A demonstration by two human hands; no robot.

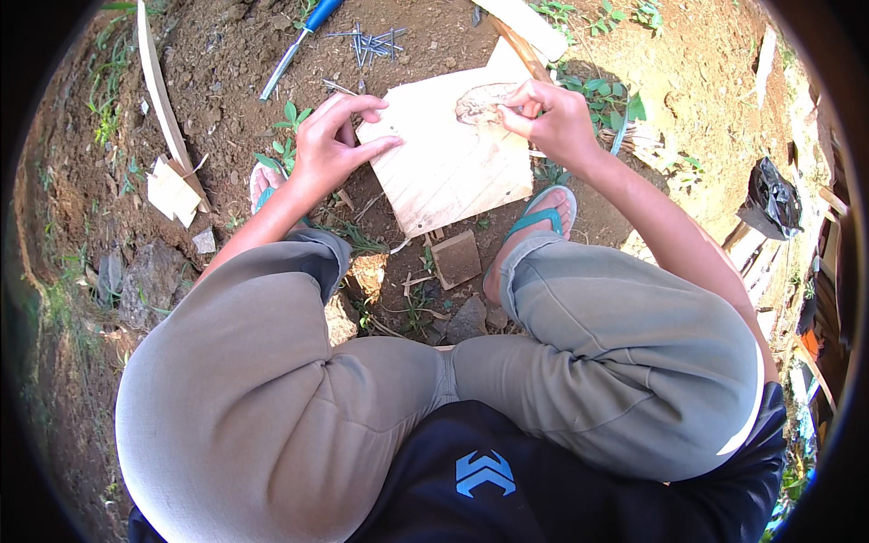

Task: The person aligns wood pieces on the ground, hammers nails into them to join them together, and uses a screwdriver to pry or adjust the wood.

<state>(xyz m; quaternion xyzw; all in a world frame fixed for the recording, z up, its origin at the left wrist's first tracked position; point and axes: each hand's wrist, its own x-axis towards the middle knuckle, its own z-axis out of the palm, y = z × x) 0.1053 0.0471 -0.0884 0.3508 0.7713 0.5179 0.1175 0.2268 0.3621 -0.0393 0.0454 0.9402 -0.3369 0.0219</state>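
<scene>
A pale wooden board (444, 167) lies in front of me between my feet, with a dark, rough knot (484, 102) near its far right part. Beside the board's left edge, my left hand (337, 136) has its thumb and fingers apart in a curve, the tips at or over the edge. My right hand (554, 118) hovers by the knot, thumb and forefinger pinched together; whatever is between them, if anything, is too small to make out. Several loose nails (371, 43) lie on the soil beyond the board.
A blue-handled tool with a metal shaft (294, 56) rests at the far left of the nails. Wood scraps (175, 192) and a curved strip (158, 86) lie leftward. A small wooden block (456, 260) sits nearer me. Black plastic (772, 201) is at the right.
</scene>
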